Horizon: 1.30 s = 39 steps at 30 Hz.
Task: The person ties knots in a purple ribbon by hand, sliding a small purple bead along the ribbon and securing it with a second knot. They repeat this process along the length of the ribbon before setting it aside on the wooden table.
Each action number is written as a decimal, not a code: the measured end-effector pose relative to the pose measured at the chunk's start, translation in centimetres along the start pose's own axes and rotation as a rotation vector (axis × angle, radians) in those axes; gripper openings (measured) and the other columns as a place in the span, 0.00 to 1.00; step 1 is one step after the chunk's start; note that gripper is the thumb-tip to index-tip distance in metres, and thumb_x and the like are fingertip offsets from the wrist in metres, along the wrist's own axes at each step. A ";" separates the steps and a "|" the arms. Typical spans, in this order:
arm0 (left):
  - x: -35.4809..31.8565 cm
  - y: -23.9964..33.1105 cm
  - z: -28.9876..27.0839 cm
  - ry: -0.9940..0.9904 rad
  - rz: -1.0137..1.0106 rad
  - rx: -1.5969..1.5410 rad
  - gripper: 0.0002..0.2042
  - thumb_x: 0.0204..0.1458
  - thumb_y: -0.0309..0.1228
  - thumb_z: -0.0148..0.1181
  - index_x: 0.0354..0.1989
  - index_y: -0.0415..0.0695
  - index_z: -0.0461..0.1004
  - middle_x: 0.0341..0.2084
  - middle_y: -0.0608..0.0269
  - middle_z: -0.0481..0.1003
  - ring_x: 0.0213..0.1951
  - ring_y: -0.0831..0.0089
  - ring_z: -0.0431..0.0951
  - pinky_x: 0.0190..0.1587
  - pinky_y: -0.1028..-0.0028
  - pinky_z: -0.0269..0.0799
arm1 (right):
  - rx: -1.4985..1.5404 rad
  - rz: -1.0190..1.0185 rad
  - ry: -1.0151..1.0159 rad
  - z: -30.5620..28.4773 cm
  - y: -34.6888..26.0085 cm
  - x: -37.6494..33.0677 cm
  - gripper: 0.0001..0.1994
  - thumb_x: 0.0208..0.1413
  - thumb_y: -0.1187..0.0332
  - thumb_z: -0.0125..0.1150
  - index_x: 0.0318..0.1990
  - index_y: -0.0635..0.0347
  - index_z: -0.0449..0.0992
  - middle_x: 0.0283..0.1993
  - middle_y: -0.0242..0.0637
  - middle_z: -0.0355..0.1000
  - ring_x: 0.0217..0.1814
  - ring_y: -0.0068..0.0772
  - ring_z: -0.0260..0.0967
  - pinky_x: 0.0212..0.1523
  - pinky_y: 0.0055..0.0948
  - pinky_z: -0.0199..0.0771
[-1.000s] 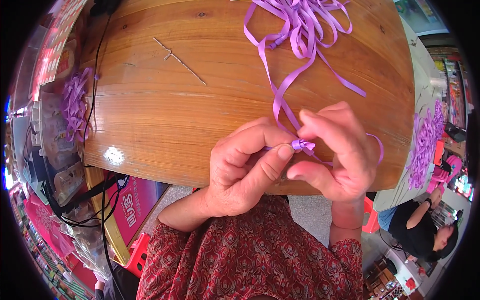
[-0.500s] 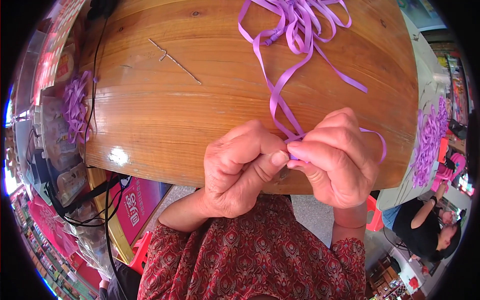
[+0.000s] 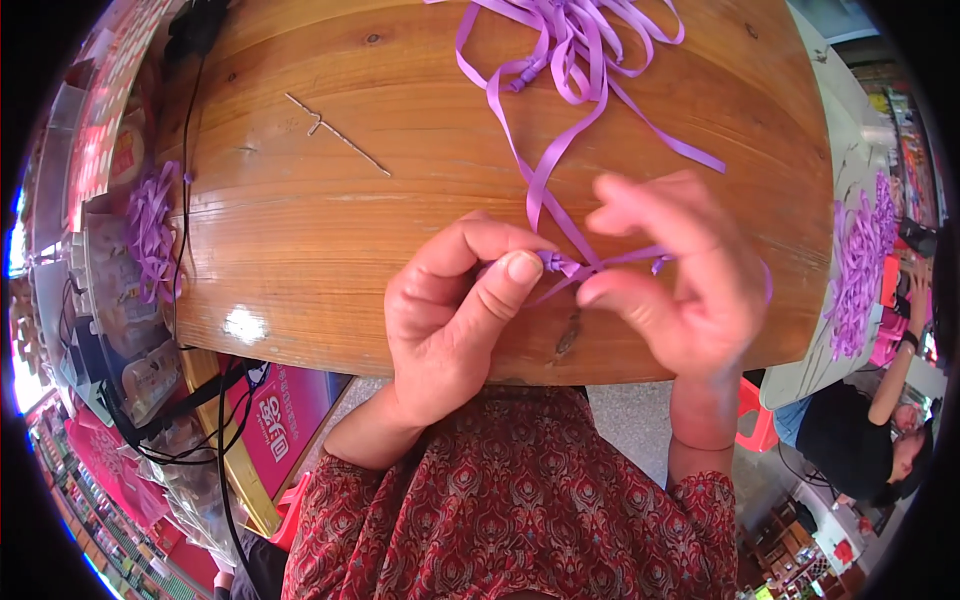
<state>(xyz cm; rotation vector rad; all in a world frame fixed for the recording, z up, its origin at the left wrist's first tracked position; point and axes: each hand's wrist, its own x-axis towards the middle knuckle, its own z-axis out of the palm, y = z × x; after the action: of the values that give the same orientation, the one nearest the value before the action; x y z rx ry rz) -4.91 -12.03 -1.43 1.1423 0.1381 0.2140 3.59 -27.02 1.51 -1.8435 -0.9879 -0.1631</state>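
Pinching a small knot of purple ribbon [image 3: 562, 265] between thumb and forefinger, the left hand [image 3: 455, 315] meets the right hand [image 3: 680, 280], whose fingertips grip the same strand. Loose ribbon loops trail across the wooden table [image 3: 300, 220] near its front edge. A thin metal hook [image 3: 335, 130] lies well apart.

1. The single view sits on my head, left of a pair, looking steeply down over my chest.
2. It is close to the wooden desk [image 3: 300, 230], whose edges bow at the fisheye rim.
3. My forearms enter from below.
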 end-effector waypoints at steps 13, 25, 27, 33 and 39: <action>0.2 -0.7 -0.2 0.004 -0.075 -0.276 0.07 0.55 0.21 0.56 0.41 0.36 0.73 0.37 0.62 0.77 0.40 0.78 0.74 0.48 0.79 0.68 | -0.475 0.175 0.022 -5.4 2.0 -6.0 0.12 0.44 0.84 0.63 0.39 0.68 0.77 0.36 0.40 0.71 0.36 0.33 0.69 0.36 0.25 0.69; 0.6 -0.4 1.1 -0.054 -0.134 -0.169 0.06 0.55 0.21 0.56 0.41 0.36 0.73 0.35 0.64 0.76 0.37 0.80 0.74 0.43 0.79 0.71 | -0.601 0.042 -0.118 -4.5 1.9 -6.6 0.14 0.33 0.75 0.69 0.34 0.59 0.80 0.40 0.32 0.73 0.42 0.36 0.67 0.40 0.33 0.67; 0.8 -0.3 1.1 -0.089 -0.179 -0.191 0.06 0.55 0.21 0.56 0.40 0.37 0.73 0.35 0.65 0.76 0.37 0.80 0.74 0.42 0.79 0.71 | -0.546 0.049 -0.125 -4.8 2.0 -6.4 0.12 0.34 0.77 0.68 0.31 0.60 0.79 0.39 0.32 0.73 0.42 0.37 0.67 0.40 0.33 0.67; 1.7 0.0 1.8 -0.183 -0.261 -0.122 0.05 0.55 0.21 0.57 0.39 0.39 0.74 0.33 0.67 0.75 0.35 0.83 0.73 0.40 0.81 0.70 | 0.037 0.134 0.053 -4.9 1.6 -5.8 0.07 0.44 0.82 0.64 0.32 0.67 0.74 0.35 0.41 0.74 0.36 0.34 0.71 0.36 0.28 0.71; 2.7 0.3 2.7 -0.264 -0.185 -0.073 0.06 0.53 0.19 0.59 0.39 0.39 0.75 0.33 0.68 0.74 0.34 0.84 0.71 0.38 0.81 0.69 | 0.250 0.121 0.181 -3.7 1.0 -4.2 0.07 0.47 0.81 0.65 0.34 0.65 0.75 0.33 0.41 0.76 0.32 0.31 0.74 0.31 0.24 0.73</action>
<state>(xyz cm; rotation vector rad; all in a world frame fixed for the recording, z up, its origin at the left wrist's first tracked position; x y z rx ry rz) -1.71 -13.69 -0.05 1.0679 0.0018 -0.0953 2.66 -32.55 0.55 -1.6233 -0.7338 -0.1244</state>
